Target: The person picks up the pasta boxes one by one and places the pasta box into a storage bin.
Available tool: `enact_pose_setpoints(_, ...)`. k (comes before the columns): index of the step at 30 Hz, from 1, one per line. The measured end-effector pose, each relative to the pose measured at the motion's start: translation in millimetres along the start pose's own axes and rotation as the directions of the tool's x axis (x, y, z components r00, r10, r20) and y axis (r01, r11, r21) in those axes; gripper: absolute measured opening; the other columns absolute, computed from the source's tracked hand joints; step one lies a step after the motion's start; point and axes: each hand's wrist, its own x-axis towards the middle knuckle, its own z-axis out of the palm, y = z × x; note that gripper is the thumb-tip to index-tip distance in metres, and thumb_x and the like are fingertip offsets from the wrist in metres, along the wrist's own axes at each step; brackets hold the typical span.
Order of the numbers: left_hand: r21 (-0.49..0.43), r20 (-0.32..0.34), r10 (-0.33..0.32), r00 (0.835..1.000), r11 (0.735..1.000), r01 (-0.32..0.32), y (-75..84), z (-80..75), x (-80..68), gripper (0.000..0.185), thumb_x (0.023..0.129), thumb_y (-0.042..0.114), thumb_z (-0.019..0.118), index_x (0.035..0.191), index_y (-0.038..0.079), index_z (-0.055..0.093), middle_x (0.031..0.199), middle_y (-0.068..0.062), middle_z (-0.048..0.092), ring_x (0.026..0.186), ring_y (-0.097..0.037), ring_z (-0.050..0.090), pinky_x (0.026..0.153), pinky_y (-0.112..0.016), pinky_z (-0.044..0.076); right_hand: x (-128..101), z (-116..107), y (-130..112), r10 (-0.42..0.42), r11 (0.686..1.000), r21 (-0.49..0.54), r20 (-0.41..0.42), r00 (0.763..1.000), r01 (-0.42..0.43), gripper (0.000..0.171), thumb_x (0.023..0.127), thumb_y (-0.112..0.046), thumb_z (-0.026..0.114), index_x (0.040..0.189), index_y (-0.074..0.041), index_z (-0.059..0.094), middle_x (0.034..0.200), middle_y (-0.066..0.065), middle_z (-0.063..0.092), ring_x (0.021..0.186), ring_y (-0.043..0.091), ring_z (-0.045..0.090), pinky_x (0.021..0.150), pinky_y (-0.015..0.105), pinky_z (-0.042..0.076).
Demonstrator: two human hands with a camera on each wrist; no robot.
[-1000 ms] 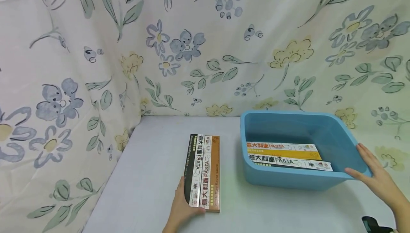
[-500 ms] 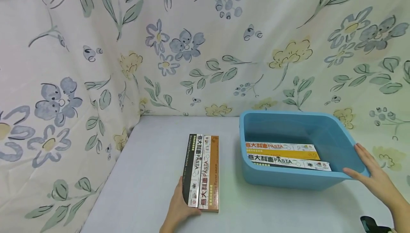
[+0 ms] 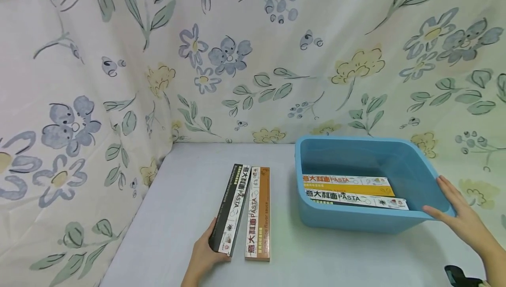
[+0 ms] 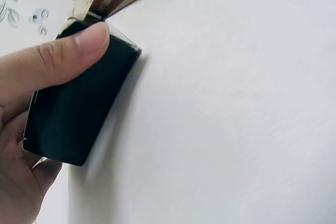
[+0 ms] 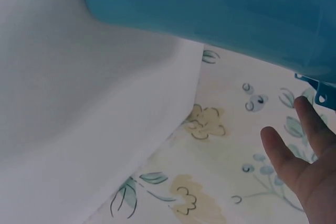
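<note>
Black pasta box [image 3: 230, 210] (left hand [image 3: 202, 256])

Soft, even, bright light with no glare; only faint shadows lie beside the black pasta box [image 4: 73, 106] under the left hand's fingers [image 4: 63, 59]. Both wrist views are slightly blurred close up.

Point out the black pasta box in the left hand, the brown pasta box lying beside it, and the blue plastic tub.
Black pasta box [image 3: 230, 210], head view, middle of its printed top face.
Brown pasta box [image 3: 258, 214], head view, middle of its top face.
Blue plastic tub [image 3: 356, 222], head view, near outer wall.
</note>
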Motion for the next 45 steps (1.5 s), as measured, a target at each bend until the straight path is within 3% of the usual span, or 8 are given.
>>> enact_pose_setpoints(4,0.045,0.006,-0.017,1.0,0.999,0.017,-1.3,-8.1,0.3,0.117,0.047,0.013,0.094,0.145,-0.008,0.035,0.14,-0.033,0.044,0.126,-0.05,0.044,0.103,-0.057,0.036,0,0,0,-0.003,1.0,-0.002,-0.005,1.0,0.003,0.088,0.095,-0.028,0.055,0.153,0.0,-0.005,0.157,0.025,-0.017,0.133,0.062,-0.01,0.09,0.082,-0.001)
enact_pose_setpoints(8,0.066,0.024,-0.021,0.999,0.998,0.02,0.0,-3.7,0.2,0.12,0.052,0.024,0.094,0.145,-0.013,0.027,0.143,-0.036,0.038,0.129,-0.051,0.039,0.105,-0.058,0.034,0,0,0,-0.007,1.0,-0.006,-0.009,1.0,0.007,0.088,0.095,-0.028,0.056,0.153,0.0,-0.004,0.157,0.025,-0.016,0.133,0.063,-0.01,0.091,0.082,-0.001)
enact_pose_setpoints(16,0.063,-0.167,-0.064,0.984,0.995,0.075,2.4,16.8,0.3,0.106,0.052,0.02,0.088,0.141,-0.011,0.039,0.136,-0.033,0.048,0.122,-0.048,0.049,0.1,-0.057,0.04,0,0,0,-0.003,1.0,-0.01,-0.009,1.0,0.002,0.088,0.095,-0.029,0.055,0.153,-0.001,-0.005,0.157,0.025,-0.016,0.133,0.063,-0.009,0.09,0.082,0.0)
enact_pose_setpoints(22,-0.027,-0.227,-0.148,0.962,0.989,0.146,9.2,16.4,1.7,0.1,0.049,0.008,0.087,0.139,-0.005,0.046,0.131,-0.032,0.053,0.113,-0.045,0.054,0.094,-0.057,0.043,1,0,-1,0.003,1.0,-0.013,-0.011,1.0,-0.003,0.088,0.096,-0.03,0.055,0.153,-0.001,-0.005,0.157,0.025,-0.016,0.133,0.063,-0.01,0.09,0.082,0.0)
enact_pose_setpoints(28,-0.139,-0.214,-0.245,0.946,0.966,0.219,11.0,13.5,2.9,0.099,0.046,0.002,0.085,0.138,-0.003,0.048,0.133,-0.031,0.052,0.114,-0.044,0.052,0.095,-0.059,0.04,0,0,-1,0.005,1.0,-0.02,-0.008,1.0,-0.005,0.088,0.096,-0.03,0.055,0.153,-0.001,-0.005,0.157,0.025,-0.016,0.133,0.062,-0.011,0.09,0.082,0.0)
enact_pose_setpoints(33,-0.276,-0.169,-0.32,0.932,0.923,0.267,9.3,11.9,3.1,0.102,0.045,-0.005,0.081,0.14,-0.002,0.046,0.138,-0.03,0.048,0.117,-0.042,0.049,0.099,-0.059,0.036,-1,0,-2,0.022,0.999,-0.03,-0.006,1.0,-0.022,0.088,0.096,-0.032,0.054,0.152,0.0,-0.006,0.156,0.025,-0.017,0.133,0.062,-0.01,0.089,0.083,0.002)
enact_pose_setpoints(36,-0.32,-0.145,-0.336,0.931,0.906,0.277,8.0,11.1,2.0,0.102,0.045,-0.006,0.08,0.141,-0.002,0.045,0.139,-0.029,0.047,0.116,-0.039,0.048,0.099,-0.056,0.037,-2,0,-2,0.025,0.999,-0.034,-0.005,1.0,-0.025,0.089,0.096,-0.032,0.054,0.152,-0.001,-0.007,0.156,0.024,-0.017,0.133,0.062,-0.011,0.089,0.083,0.002)
enact_pose_setpoints(45,-0.431,-0.143,-0.33,0.933,0.87,0.241,12.8,0.1,0.7,0.104,0.046,-0.012,0.079,0.143,0.001,0.045,0.135,-0.026,0.052,0.099,-0.022,0.052,0.085,-0.029,0.044,-1,1,-2,0.032,0.998,-0.046,-0.004,0.999,-0.032,0.089,0.096,-0.033,0.054,0.152,0.0,-0.006,0.156,0.025,-0.017,0.132,0.063,-0.01,0.088,0.083,0.003)
